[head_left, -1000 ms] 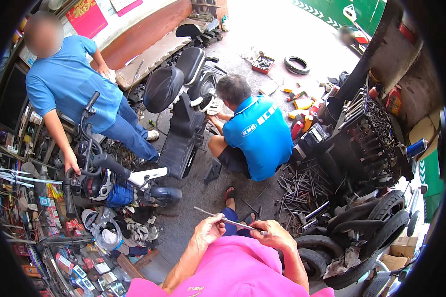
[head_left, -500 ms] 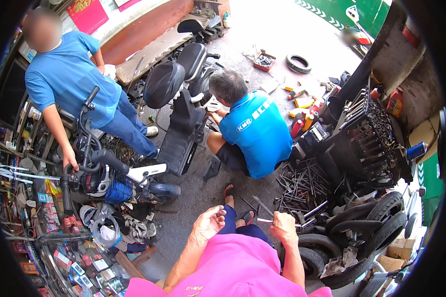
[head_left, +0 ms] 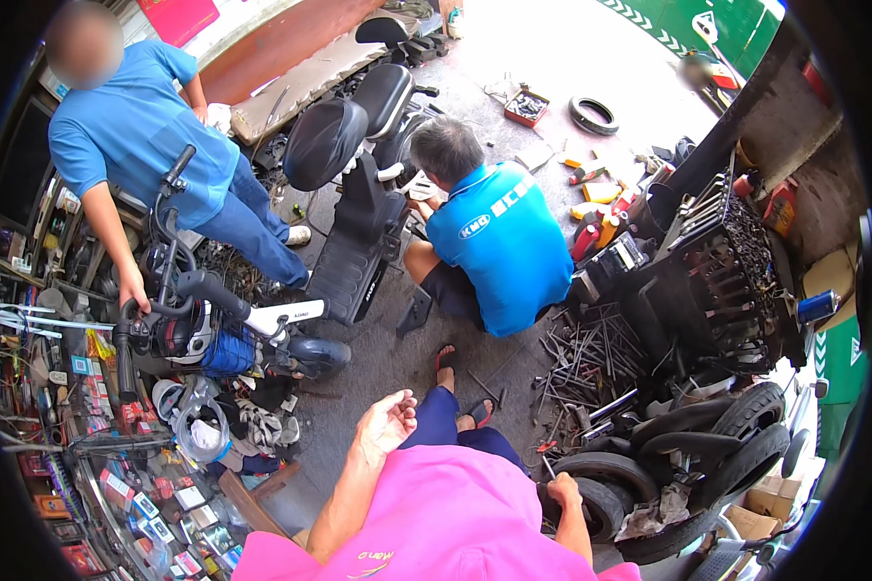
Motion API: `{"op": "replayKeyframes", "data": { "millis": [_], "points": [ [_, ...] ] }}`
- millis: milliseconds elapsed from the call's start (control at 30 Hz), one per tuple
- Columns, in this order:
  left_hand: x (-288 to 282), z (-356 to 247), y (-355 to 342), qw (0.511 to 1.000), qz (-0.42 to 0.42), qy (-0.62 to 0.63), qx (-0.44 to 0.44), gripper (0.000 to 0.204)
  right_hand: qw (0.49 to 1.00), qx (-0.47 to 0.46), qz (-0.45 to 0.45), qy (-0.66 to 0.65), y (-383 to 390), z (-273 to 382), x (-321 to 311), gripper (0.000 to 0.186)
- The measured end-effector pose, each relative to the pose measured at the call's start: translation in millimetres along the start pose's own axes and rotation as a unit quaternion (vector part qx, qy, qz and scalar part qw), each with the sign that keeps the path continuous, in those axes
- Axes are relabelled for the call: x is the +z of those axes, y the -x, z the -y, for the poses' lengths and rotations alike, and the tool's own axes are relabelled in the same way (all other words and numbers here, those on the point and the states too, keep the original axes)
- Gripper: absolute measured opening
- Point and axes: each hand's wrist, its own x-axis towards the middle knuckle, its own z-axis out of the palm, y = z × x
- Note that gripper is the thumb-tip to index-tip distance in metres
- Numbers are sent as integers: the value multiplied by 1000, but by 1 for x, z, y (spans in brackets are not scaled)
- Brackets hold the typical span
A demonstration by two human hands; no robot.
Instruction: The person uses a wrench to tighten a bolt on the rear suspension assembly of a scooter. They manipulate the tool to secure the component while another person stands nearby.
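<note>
Now your left hand [head_left: 386, 423] hangs palm-up with fingers released and empty, the thin metal rod it shared a second ago gone from sight, while your right hand [head_left: 564, 494] has dropped at four o'clock onto the black rubber tyre [head_left: 601, 504], its grip unclear.

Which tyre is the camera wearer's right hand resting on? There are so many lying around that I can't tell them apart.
Start at the black tool rack on the right and go down to the heap of black tyres at its foot. The right hand rests on the small tyre at the heap's left edge. It is nearest the pink shirt, and smaller than the treaded tyre behind.
</note>
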Motion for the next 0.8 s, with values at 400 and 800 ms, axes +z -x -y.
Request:
{"op": "replayKeyframes", "data": {
  "millis": [400, 800],
  "points": [
    [28, 27, -7, 999, 11, -42, -30, 15, 993, -1, 52, -107, -1, -7, 36, 31],
    [13, 25, -23, 996, 14, -46, -76, 14, 992, -30, -69, -103, -3, 27, -8, 30]
  ]
}}
